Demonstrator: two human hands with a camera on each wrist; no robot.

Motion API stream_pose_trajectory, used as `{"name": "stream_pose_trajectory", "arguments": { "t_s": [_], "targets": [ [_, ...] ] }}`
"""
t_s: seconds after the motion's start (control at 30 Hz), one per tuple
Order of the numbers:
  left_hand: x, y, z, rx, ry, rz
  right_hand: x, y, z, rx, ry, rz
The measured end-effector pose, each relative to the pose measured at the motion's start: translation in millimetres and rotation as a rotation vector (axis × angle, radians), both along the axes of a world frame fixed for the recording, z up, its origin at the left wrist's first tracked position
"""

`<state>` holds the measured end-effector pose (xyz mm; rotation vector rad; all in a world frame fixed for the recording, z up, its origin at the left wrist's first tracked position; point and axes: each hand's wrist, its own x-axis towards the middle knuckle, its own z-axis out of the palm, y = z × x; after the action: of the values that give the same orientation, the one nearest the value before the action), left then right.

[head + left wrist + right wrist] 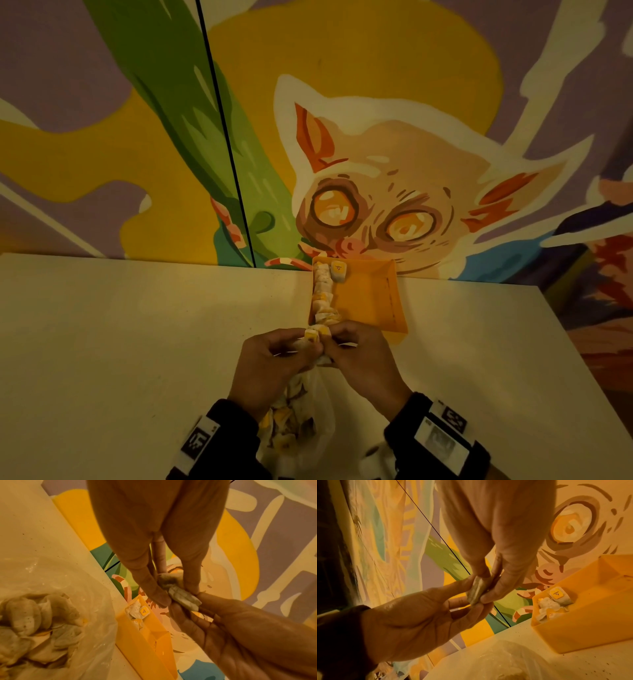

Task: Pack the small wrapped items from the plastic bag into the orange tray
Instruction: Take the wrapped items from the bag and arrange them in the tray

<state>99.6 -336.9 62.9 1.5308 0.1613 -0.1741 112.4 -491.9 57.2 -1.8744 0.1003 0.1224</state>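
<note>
Both hands, left hand [274, 356] and right hand [359, 356], pinch one wrapped item [312, 335] above the plastic bag [301, 428], just before the orange tray [370, 301] holding a row of items.

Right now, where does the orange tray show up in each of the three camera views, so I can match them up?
Head: the orange tray sits centre, at the table's far edge by the wall, just beyond both hands.
Left wrist: lower centre, right of the plastic bag.
Right wrist: at the right edge, middle to lower.
Shared landmark: the yellow-labelled wrapped item at the tray's far end, visible in all three views.
</note>
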Motion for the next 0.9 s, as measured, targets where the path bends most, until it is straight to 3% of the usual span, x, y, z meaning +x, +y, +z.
{"name": "stream_pose_trajectory", "arguments": {
  "t_s": [0.37, 0.63, 0.9],
  "targets": [
    [7, 10, -12, -0.137, 0.145, 0.226, 16, -16, 4, -0.049, 0.043, -0.049],
    [16, 6, -7, -0.153, 0.214, 0.168, 85, -41, -1, -0.197, 0.109, -0.070],
    [38, 6, -5, -0.266, 0.317, 0.128, 165, -51, -38, -0.348, 0.247, 0.061]
  ]
}}
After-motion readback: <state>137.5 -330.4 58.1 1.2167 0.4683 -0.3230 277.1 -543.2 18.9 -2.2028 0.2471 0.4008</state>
